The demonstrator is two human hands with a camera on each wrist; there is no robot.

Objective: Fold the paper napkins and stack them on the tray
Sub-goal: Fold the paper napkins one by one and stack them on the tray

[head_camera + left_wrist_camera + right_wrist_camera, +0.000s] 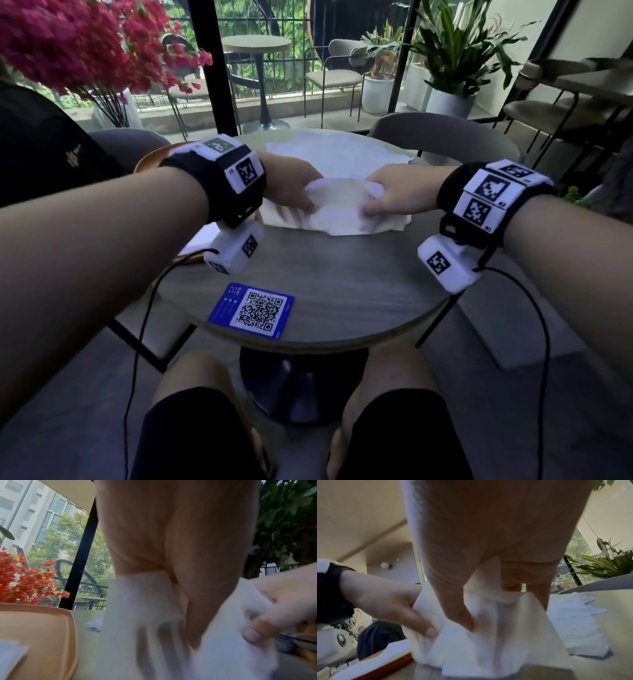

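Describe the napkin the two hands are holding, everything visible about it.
The held napkin is white, thin, soft-looking paper, creased and bowed upward between the hands, mid-fold rather than flat. The left hand pinches its left edge, the right hand its right edge. Its lower edge droops to the round table, and it overlaps the loose napkins behind it. It is motion-blurred.

My head camera looks forward and down over both forearms at the round table (329,274), from a seated height. The camera under my left wrist looks along the palm, very near, toward the window, with the tray (39,628) at its left. The one under my right wrist faces likewise. All three share the napkin (337,209) between my hands.
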